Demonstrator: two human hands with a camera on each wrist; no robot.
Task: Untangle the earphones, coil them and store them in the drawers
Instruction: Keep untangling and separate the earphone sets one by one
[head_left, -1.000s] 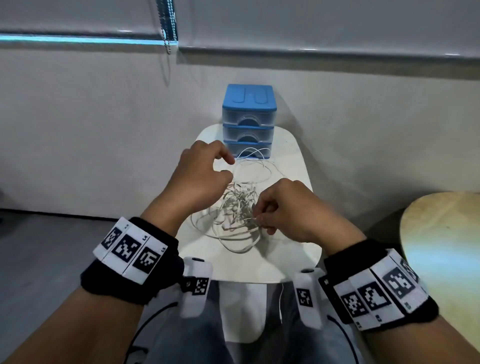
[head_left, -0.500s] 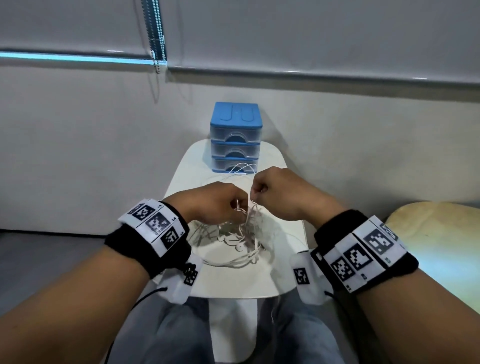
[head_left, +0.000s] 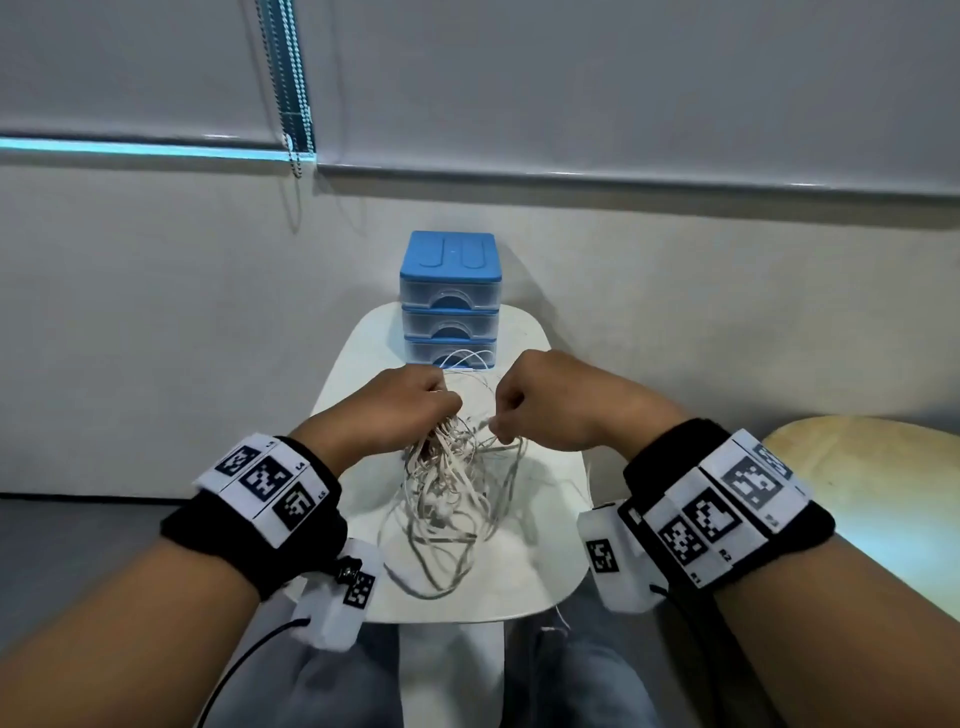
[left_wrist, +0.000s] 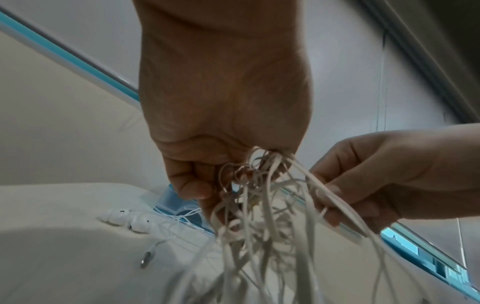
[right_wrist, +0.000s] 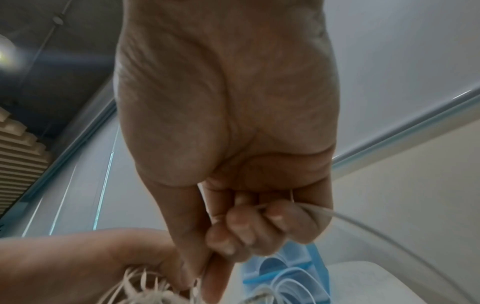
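White earphones (head_left: 452, 488), blue-topped drawers (head_left: 450, 296), white table (head_left: 545, 566), black-and-white checkered wristbands (head_left: 270, 488)

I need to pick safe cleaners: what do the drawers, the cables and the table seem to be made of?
Drawers: plastic, by the look; glossy opaque blue top and see-through fronts with moulded handle arches.
Cables: flat off-white ribbons, bending limply, probably rubbery plastic; the earbuds look like glossy hard plastic.
Table: smooth white top with rounded corners, perhaps moulded plastic or painted board.

we hold both fists raised, left hand (head_left: 410, 400) and right hand (head_left: 550, 400) near together, fingers curled, forearms angled inward.
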